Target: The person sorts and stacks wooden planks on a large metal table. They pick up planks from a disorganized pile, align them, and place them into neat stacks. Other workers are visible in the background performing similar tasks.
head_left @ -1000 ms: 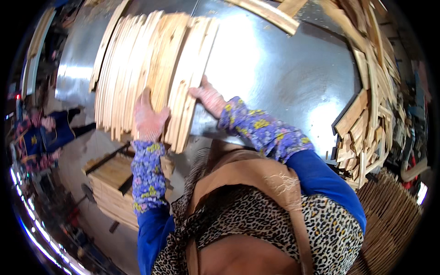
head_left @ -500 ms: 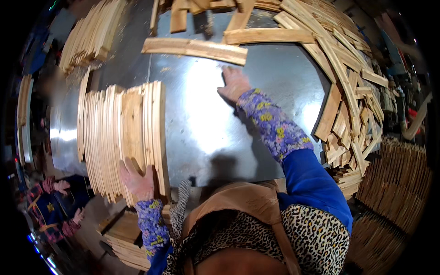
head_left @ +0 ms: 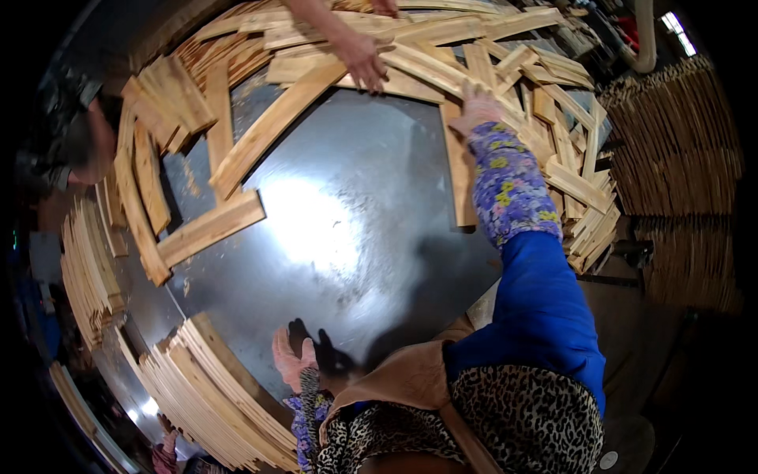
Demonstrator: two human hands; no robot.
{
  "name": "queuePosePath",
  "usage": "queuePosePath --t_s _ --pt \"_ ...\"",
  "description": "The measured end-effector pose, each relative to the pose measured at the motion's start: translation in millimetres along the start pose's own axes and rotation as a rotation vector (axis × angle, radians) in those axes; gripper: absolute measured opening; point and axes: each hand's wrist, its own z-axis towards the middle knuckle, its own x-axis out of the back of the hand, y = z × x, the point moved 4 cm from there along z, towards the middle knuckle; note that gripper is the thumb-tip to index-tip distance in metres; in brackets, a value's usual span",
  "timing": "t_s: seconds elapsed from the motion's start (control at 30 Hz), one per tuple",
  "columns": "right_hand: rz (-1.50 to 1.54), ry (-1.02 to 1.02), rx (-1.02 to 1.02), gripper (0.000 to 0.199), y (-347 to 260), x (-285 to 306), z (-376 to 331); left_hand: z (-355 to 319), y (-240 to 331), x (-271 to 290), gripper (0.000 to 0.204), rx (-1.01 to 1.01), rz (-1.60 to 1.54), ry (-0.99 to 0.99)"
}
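Note:
My right hand (head_left: 476,108) reaches to the far right, its fingers stretched out over the edge of a loose pile of wooden boards (head_left: 517,118). Just below it, one wide board (head_left: 459,170) juts onto the metal table (head_left: 379,166). My left hand (head_left: 292,360) hovers near the front edge of the table, fingers apart and holding nothing. To its left stands a tight row of wooden slats (head_left: 213,387), set side by side.
Across the table a co-worker's hand (head_left: 365,59) hangs over the far boards. Loose boards (head_left: 212,227) lie at the left, with more stacked slats (head_left: 89,268) beyond. Tall stacks of thin wood (head_left: 671,150) stand at the right.
The view has swung rightward. My left hand has come off the slat row, and my right hand has moved from the bare metal to the board pile. A co-worker's hand now shows.

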Motion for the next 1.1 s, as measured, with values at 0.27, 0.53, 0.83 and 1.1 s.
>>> queuePosePath --t_s 0.27,0.53,0.83,1.1 --pt "0.174 -0.214 0.113 0.102 109 4 21 48 155 -151 0.066 -0.235 0.113 -0.325" --pt "0.878 -0.608 0.194 0.077 3 57 -78 55 240 -265 0.08 0.146 -0.652 -0.587" --pt "2.0 -1.166 0.254 0.048 -27 -52 -241 28 215 -254 0.052 0.306 -1.12 -0.824" --pt "1.178 -1.018 0.38 0.071 -44 -88 -333 38 127 -260 0.06 0.834 -1.316 -0.571"
